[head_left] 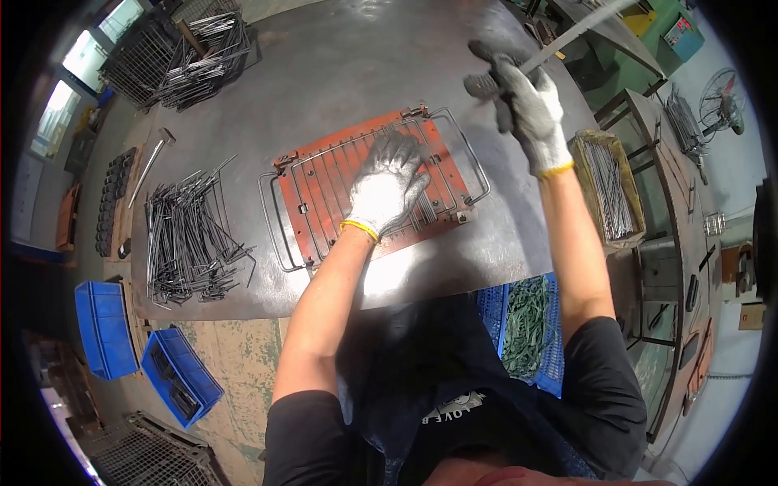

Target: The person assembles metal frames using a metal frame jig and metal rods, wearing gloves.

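My left hand (387, 185), in a white and grey work glove, presses its spread fingers onto the wires laid across an orange-red fixture plate (328, 212). Metal clamps and stops sit along this plate. A bent wire frame (472, 158) stands out past its right and left ends. Raised at the upper right, off the plate, my gloved right hand (527, 105) is partly blurred. A pale straight bar (579, 34) slants up and right from its fingers, seemingly gripped. The bar's kind does not show.
Bent metal rods (194, 235) lie heaped on the table's left side, near a hammer (154, 162). A yellowish bin of thin rods (609, 190) stands right. Blue crates (182, 377) are lower left; a blue basket (551, 332) with green strips is below the front edge.
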`<state>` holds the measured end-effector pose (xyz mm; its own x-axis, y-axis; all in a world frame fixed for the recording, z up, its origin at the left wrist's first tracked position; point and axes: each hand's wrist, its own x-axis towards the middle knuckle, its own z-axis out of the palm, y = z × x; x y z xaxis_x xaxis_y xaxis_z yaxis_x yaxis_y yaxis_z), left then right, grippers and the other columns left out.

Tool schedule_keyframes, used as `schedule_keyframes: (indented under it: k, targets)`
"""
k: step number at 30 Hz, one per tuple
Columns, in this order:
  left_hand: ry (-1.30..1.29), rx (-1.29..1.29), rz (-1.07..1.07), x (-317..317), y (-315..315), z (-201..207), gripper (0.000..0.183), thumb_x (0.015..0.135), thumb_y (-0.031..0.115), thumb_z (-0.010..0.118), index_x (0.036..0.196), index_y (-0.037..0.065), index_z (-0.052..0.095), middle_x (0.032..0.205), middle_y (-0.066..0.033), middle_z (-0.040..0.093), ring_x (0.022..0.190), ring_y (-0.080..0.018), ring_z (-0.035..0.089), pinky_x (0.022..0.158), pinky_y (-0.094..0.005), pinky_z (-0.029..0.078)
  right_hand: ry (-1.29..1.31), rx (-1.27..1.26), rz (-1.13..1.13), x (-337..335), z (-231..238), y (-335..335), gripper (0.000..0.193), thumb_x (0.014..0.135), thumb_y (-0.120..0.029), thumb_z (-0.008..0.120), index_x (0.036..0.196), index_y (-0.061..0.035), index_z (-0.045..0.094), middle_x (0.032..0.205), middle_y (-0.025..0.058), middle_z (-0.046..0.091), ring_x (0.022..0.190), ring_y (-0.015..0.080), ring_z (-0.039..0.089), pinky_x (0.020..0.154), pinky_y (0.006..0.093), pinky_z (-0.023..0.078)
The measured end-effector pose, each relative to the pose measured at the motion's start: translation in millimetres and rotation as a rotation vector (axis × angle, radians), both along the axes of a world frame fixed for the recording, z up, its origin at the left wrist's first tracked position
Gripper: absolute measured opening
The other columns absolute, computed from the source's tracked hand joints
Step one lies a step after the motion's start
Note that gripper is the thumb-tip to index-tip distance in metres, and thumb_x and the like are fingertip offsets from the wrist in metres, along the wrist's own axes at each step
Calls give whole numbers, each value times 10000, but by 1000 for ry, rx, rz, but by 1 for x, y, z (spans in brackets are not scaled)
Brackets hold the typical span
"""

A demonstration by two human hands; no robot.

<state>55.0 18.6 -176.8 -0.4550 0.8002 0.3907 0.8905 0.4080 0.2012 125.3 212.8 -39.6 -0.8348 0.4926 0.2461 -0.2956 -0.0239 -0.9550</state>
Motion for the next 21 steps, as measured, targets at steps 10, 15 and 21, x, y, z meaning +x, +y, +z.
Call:
schedule_keyframes:
  k: [10,15,21]
  targets:
    - [4,13,-30,-7,12,-4,455,898,344,533,1298,129,509,1379,-120,447,1327,-342,349,1127,-451,263,108,579,-150,-74,-59,-20,243,935,-185,553,1086,-5,615,894,106,706,756,124,695,477,201,468]
    - [-26,15,-27,-6,7,-3,455,896,332,537,1301,128,504,1376,-124,450,1327,-345,348,1127,-456,262,22,309,-88,-75,-54,-22,300,925,-312,531,1049,-63,644,821,69,725,807,145,711,691,266,533]
    - [-54,-2,-12,3,-4,-8,445,905,344,519,1292,123,513,1383,-124,443,1335,-350,336,1129,-456,259,-152,714,-269,-88,-60,-5,369,891,-404,491,1016,-104,664,818,101,715,636,207,686,686,265,524]
